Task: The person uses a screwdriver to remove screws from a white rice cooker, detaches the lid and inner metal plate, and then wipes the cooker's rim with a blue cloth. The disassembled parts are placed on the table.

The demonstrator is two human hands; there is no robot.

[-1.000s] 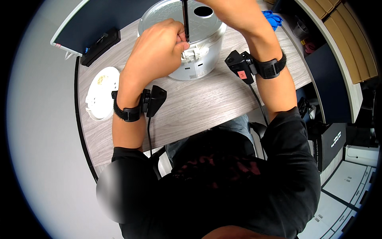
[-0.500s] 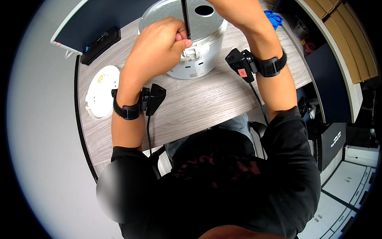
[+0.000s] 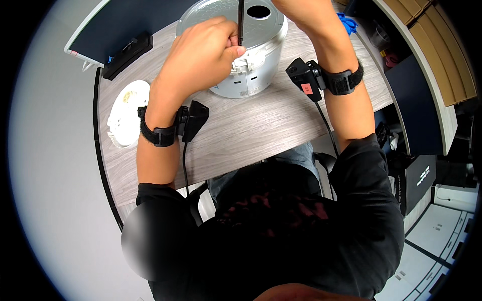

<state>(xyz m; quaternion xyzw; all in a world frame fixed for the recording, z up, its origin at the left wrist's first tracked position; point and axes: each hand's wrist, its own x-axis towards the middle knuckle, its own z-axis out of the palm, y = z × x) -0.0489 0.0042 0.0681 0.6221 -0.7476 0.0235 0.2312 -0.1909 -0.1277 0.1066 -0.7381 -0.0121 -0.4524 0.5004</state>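
Note:
A round white appliance (image 3: 271,65), shaped like a rice cooker's body, stands at the far side of the table. Its silvery metal top (image 3: 216,12) has one dark round hole. My left hand (image 3: 211,47) is closed at the front rim, thumb and fingers pinching the lower end of a thin black rod (image 3: 241,25) that looks like a screwdriver shaft. The rod stands nearly upright just above a white hinge-like bracket (image 3: 246,62); its upper end leaves the picture. My right hand (image 3: 293,10) reaches past the top edge, so its fingers are hidden.
A white oval cover (image 3: 129,115) lies on the wood-grain table (image 3: 246,130) at the left. Behind it is a black case (image 3: 128,56) by a dark partition. Something blue (image 3: 347,23) and a shelf with brown cartons (image 3: 442,55) are at right. Cables hang from both wrist straps.
My left hand and the rod have shifted slightly right and up along the rim, and the rod stands a bit more upright. My right forearm has moved slightly to the right.

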